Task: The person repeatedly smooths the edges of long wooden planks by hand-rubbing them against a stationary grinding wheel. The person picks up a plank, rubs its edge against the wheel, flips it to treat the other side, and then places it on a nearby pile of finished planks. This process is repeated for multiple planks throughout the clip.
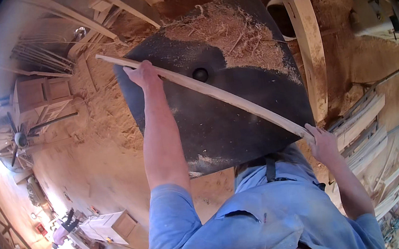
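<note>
Holding long wood strip (215,93) flat across dark machine table (220,132); left hand (142,74) & right hand (322,142) both gripping it, sawdust pile (228,35) already there.

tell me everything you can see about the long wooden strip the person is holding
The wooden strip is a long, thin, pale slat of bare wood, slightly bowed. It lies slantwise across the dark machine table, from upper left to lower right, passing just below the table's round hole. The left hand grips it near its far end; the right hand holds the near end at the table's edge.
</note>
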Demonstrator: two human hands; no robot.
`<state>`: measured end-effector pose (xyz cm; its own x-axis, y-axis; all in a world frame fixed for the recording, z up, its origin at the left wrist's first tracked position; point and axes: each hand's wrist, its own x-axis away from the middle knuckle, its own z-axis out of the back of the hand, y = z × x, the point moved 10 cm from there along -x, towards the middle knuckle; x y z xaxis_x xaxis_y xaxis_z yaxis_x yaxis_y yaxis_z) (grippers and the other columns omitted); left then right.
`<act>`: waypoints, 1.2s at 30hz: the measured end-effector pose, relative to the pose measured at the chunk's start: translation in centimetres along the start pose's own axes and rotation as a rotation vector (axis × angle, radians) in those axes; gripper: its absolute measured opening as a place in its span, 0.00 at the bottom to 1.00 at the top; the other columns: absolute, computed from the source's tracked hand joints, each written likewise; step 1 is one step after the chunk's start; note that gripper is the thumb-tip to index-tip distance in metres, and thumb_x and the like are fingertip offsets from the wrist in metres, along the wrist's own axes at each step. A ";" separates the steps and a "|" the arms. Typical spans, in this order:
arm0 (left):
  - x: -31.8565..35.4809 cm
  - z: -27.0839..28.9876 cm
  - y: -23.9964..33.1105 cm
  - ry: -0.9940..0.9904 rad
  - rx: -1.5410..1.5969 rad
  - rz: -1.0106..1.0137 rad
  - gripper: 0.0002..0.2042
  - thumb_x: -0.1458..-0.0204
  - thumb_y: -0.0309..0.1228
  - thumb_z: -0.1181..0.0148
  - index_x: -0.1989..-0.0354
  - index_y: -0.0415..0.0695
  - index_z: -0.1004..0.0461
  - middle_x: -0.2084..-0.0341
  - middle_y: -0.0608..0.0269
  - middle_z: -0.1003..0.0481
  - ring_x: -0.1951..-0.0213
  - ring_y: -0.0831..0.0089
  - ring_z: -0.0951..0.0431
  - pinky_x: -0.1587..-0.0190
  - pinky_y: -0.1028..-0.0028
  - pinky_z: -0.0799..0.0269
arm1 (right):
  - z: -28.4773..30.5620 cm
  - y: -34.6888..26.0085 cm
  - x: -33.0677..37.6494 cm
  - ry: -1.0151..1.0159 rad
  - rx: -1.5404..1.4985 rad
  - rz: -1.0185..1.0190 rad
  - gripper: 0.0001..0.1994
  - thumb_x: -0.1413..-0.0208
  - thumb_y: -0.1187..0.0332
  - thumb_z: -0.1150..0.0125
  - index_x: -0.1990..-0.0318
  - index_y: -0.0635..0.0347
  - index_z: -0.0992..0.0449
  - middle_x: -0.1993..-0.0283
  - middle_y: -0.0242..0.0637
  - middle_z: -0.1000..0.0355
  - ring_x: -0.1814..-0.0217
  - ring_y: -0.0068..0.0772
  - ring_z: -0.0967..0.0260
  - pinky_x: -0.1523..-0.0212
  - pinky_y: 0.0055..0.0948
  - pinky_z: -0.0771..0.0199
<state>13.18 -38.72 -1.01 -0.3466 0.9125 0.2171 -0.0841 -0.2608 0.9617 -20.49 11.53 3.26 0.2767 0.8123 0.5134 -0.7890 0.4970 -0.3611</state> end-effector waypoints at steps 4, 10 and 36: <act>-0.1 -0.5 -0.9 -0.072 0.079 -0.102 0.43 0.53 0.14 0.46 0.24 0.31 0.53 0.53 0.51 0.26 0.64 0.70 0.23 0.62 0.72 0.25 | -0.8 1.6 0.9 0.022 -0.013 0.013 0.25 0.45 0.74 0.43 0.37 0.53 0.29 0.43 0.43 0.23 0.44 0.53 0.24 0.48 0.50 0.25; 12.0 -4.3 0.0 -0.134 0.084 -0.085 0.34 0.51 0.13 0.51 0.30 0.27 0.44 0.44 0.46 0.29 0.51 0.63 0.23 0.48 0.74 0.28 | -2.7 9.8 8.4 -0.024 -0.030 -0.093 0.23 0.45 0.73 0.42 0.39 0.55 0.28 0.47 0.47 0.22 0.47 0.55 0.24 0.47 0.52 0.26; 37.5 -5.5 -7.1 -0.066 -0.073 -0.069 0.44 0.53 0.17 0.47 0.25 0.25 0.59 0.26 0.36 0.50 0.23 0.52 0.51 0.23 0.67 0.58 | -4.6 31.6 25.9 0.099 -0.038 -0.106 0.20 0.49 0.79 0.43 0.46 0.57 0.26 0.58 0.46 0.21 0.54 0.57 0.24 0.54 0.51 0.26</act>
<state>-4.40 -4.37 -0.58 -0.2759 0.9472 0.1631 -0.1749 -0.2164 0.9605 -35.74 49.66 1.61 0.4115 0.7799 0.4716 -0.7320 0.5911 -0.3388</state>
